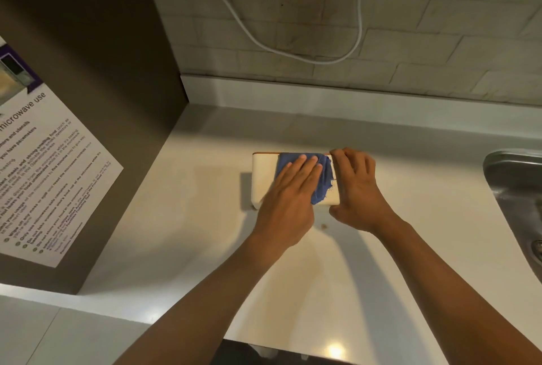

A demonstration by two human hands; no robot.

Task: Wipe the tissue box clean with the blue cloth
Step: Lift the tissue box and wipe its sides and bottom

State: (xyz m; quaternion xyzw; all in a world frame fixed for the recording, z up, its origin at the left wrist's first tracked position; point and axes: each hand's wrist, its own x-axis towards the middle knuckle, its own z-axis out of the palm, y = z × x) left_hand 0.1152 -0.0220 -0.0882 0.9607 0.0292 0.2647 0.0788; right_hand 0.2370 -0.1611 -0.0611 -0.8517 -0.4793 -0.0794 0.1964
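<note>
A white tissue box [264, 177] with a thin orange rim along its far edge stands on the white counter [337, 271]. The blue cloth [324, 186] lies crumpled on the box's near face. My left hand [289, 197] presses flat on the cloth with straight fingers, covering much of it. My right hand [356, 188] grips the box's right end, fingers curled over its far edge and thumb at the near corner.
A dark cabinet side [96, 101] with a microwave-use notice [44, 177] stands at the left. A steel sink [519, 188] lies at the right. A white cable [293, 54] hangs on the tiled wall behind. A small crumb [324, 227] sits near the box.
</note>
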